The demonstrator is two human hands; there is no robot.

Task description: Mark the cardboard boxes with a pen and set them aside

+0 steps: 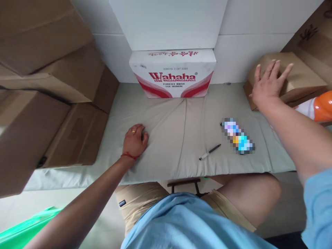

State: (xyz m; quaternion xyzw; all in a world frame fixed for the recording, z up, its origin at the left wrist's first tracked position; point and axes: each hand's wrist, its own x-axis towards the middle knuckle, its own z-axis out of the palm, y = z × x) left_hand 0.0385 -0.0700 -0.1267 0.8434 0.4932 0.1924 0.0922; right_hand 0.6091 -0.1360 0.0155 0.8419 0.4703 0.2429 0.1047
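Observation:
My left hand (135, 139) rests on the cloth-covered table, fingers loosely bent and the thumb apart from them. A dark gap shows between thumb and forefinger, and I see nothing held. Over at the right, my right hand (271, 81) lies with spread fingers against a brown cardboard box (298, 74). A pen (210, 152) lies on the cloth between my hands. To its right is a phone-like object (238, 136), blurred into coloured blocks.
A white and red Wahaha water carton (173, 74) stands against the wall, under a white block (171, 24). Stacked cardboard boxes (75, 135) fill the left side. An orange and white bottle-like item (323, 106) is behind my right forearm. A green bag (28, 224) is at lower left.

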